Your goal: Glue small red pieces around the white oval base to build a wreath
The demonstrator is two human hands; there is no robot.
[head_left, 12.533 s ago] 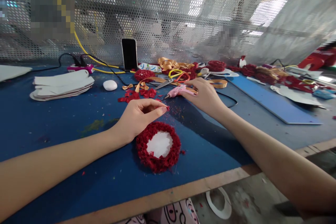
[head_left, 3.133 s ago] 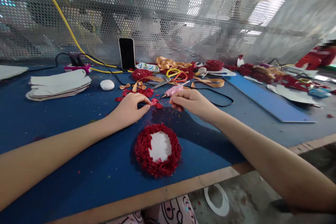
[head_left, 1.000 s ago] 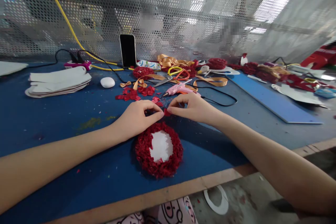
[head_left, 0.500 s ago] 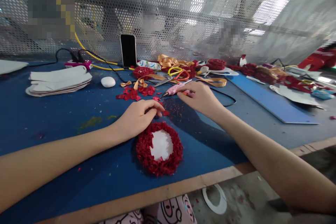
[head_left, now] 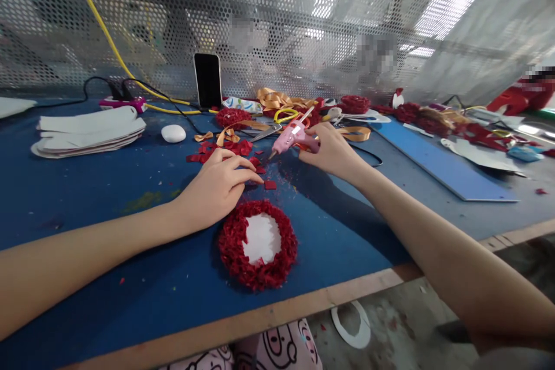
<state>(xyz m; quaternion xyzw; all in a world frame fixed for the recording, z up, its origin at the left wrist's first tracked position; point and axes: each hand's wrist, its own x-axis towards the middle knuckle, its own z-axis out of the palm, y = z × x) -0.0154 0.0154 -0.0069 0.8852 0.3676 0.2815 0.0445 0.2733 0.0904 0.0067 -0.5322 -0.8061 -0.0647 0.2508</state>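
Two hands in frame. Right hand [head_left: 332, 150] held the gun [head_left: 295, 136] clear of the table [head_left: 87, 202], fingers wrapped around its grip, apparently so the trigger stayed in reach. The gun's long axis ran from upper right, where the glue stick stuck out, down to the lower left. Its nozzle pointed down-left at the scraps [head_left: 208, 156] by the left hand [head_left: 217, 185]. Left fingers lay close together, tips down on the cloth. I could not tell whether they pinched anything. One red square [head_left: 270, 185] lay just beside them, and the ring [head_left: 258, 243] sat nearer me, white centre up.
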